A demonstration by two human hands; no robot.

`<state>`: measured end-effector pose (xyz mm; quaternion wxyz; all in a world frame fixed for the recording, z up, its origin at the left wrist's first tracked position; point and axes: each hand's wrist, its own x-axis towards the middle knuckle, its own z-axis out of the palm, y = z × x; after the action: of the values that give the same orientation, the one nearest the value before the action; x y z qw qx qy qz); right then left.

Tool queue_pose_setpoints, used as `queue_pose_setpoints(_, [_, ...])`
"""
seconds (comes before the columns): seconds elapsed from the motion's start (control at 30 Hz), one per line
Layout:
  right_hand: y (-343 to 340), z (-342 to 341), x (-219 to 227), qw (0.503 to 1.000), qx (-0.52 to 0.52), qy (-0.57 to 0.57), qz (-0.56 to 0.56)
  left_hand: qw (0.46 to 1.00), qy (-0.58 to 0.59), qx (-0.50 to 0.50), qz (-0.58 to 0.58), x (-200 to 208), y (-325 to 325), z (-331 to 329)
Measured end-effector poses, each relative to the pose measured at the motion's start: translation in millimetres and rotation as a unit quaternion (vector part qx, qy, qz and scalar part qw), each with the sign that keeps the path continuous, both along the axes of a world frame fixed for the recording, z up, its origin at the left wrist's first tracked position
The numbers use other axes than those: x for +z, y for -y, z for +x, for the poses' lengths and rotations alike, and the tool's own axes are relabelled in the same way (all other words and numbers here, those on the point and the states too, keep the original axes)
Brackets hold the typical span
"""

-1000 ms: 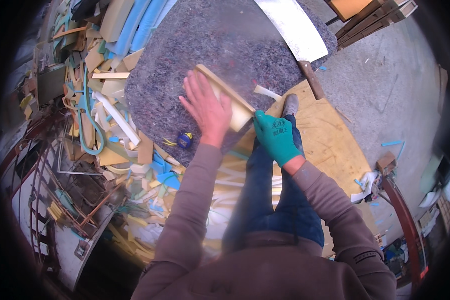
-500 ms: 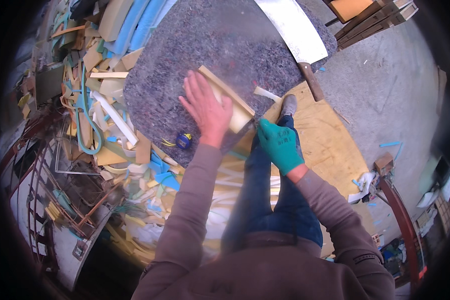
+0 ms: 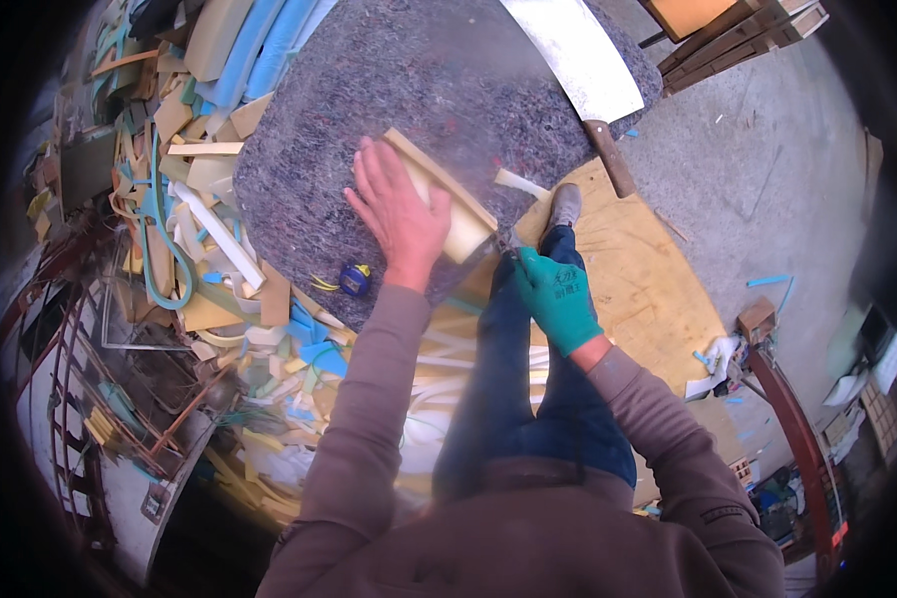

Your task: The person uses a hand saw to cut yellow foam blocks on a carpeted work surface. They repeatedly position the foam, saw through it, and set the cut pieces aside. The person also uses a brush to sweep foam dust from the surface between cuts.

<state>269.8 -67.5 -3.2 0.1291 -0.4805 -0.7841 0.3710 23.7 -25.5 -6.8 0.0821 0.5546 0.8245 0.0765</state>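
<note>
My bare left hand (image 3: 399, 214) lies flat, fingers spread, on a cream foam block (image 3: 465, 239). A narrow raised strip runs along the block's far right side. The block rests on a speckled grey-purple felt-like pad (image 3: 359, 90). In a green glove, my right hand (image 3: 558, 291) is closed around a small dark metal tool (image 3: 506, 240). Its tip is at the block's near right end; the glove hides the rest, so I cannot tell its kind. Left of the block sits a blue tape measure (image 3: 353, 280). A large cleaver (image 3: 593, 85) with a brown wooden handle lies at the pad's far right.
Foam offcuts (image 3: 214, 234) are heaped along the left and under the pad's near edge. A pale foam strip (image 3: 521, 184) lies by my shoe (image 3: 564, 206). A stained yellow sheet (image 3: 638, 269) covers floor at the right. A red metal bar (image 3: 797, 439) stands at the lower right.
My right hand has drawn slightly back from the block's end, and more of the metal tool shows. My left hand stays on the block. The whole view has shifted a little.
</note>
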Motion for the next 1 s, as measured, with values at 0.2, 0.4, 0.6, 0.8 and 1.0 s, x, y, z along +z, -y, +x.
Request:
queue_pose_setpoints(0.2, [-14, -23, -7, 0.999, 0.005, -0.013, 0.051, 1.0, 0.0, 0.002, -0.01, 3, 0, -1])
queue_pose_setpoints(0.4, [-9, -7, 5, 1.0, 0.004, 0.0, -0.012, 1.0, 0.002, 0.0, -0.006, 0, 0, 1])
queue_pose_setpoints(0.6, [-17, -20, -3, 1.0, 0.0, -0.017, 0.0, 1.0, 0.002, -0.003, 0.007, -1, 1, 0])
queue_pose_setpoints(0.8, [-6, -1, 2, 0.999, -0.021, 0.014, -0.02, 1.0, 0.004, 0.005, 0.02, 3, -1, 1])
queue_pose_setpoints(1.0, [1, 0, -1, 0.999, -0.039, -0.018, 0.017, 0.999, 0.019, -0.016, 0.028, 4, 1, 4])
